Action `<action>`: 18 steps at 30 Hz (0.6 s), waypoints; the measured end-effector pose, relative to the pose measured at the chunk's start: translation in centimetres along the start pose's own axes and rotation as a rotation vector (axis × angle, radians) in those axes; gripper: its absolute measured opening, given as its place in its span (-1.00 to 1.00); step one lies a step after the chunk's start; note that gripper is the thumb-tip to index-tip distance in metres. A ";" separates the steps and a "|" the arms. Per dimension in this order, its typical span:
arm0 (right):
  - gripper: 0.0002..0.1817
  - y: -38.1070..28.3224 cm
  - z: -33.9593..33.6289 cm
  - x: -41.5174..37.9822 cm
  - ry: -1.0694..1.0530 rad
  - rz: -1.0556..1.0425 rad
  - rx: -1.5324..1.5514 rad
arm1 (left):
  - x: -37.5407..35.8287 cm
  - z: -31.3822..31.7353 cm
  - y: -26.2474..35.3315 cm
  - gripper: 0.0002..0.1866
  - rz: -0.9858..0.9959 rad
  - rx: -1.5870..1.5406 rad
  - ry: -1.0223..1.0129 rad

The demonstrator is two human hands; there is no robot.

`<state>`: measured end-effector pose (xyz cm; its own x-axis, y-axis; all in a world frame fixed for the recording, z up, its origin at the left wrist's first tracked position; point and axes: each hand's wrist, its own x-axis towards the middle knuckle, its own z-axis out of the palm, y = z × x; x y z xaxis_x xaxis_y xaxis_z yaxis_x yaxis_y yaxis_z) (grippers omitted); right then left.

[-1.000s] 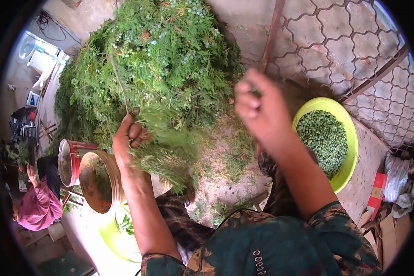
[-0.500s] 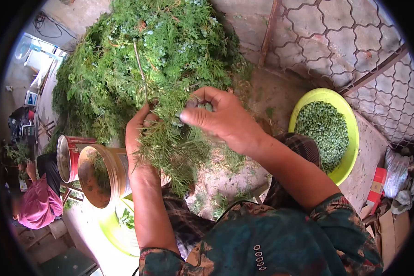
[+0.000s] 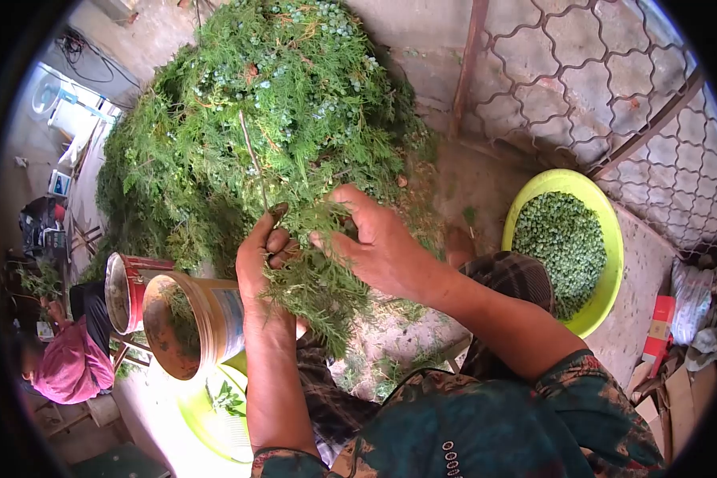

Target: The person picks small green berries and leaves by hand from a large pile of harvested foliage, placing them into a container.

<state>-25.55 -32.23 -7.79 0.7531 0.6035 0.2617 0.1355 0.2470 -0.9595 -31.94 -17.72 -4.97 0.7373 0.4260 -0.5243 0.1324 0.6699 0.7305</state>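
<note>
My left hand (image 3: 269, 253) is closed round the stem of a leafy green branch (image 3: 315, 291), whose bare woody end points up and away. My right hand (image 3: 366, 243) is at the right side of the same branch, thumb and index finger apart, with green sprigs between them. Whether the fingertips touch the sprigs is hard to tell. Beyond both hands rises a big heap of green branches (image 3: 295, 103) with pale blue-green berries. To the right, a yellow-green basin (image 3: 613, 255) holds a mass of small green berries (image 3: 562, 247).
Two buckets, one red (image 3: 123, 295) and one tan (image 3: 207, 319), lie tilted at the left. Below them is another yellow-green basin (image 3: 195, 410) with leaves. A person in pink (image 3: 72, 362) sits far left. Wire mesh (image 3: 581, 80) and cartons (image 3: 657, 334) are at the right.
The right thumb and index finger have spread apart, and the hand has shifted slightly down. My left hand and the branch sit slightly lower and to the right. The whole view has shifted a little.
</note>
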 end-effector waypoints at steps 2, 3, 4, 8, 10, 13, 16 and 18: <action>-0.67 -0.8 -0.2 -0.4 -0.016 0.011 -0.070 | 0.1 0.0 0.0 -0.81 -0.002 -0.008 0.021; -0.64 -1.5 -0.4 -0.4 -0.059 0.114 -0.092 | 0.1 0.1 0.1 -0.81 0.005 -0.014 0.041; -0.62 -1.9 -0.5 -0.3 -0.103 0.215 -0.114 | 0.1 0.1 0.0 -0.81 0.008 -0.015 0.039; -0.68 -2.1 -0.8 0.1 -0.111 0.126 0.012 | -0.6 1.6 -0.6 -0.76 0.046 0.024 0.137; -0.65 -2.0 -0.8 0.1 -0.229 0.186 0.236 | -0.9 1.7 -0.6 -0.73 0.104 0.075 0.192; -0.74 -0.4 -0.2 0.2 -0.140 -0.027 0.038 | -0.5 0.1 0.0 -0.77 0.044 -0.012 0.082; -0.74 -1.7 -0.4 -0.3 -0.121 -0.020 -0.235 | 0.0 -0.8 0.5 -0.77 0.033 -0.035 0.007; -0.75 -1.5 -0.5 -0.2 -0.110 -0.106 -0.314 | 0.4 -1.4 0.6 -0.75 0.044 -0.183 0.025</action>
<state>-25.58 -33.12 -6.42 0.6526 0.6696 0.3545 0.4132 0.0777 -0.9073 -32.44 -16.30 -5.34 0.7227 0.4711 -0.5057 -0.0243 0.7486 0.6626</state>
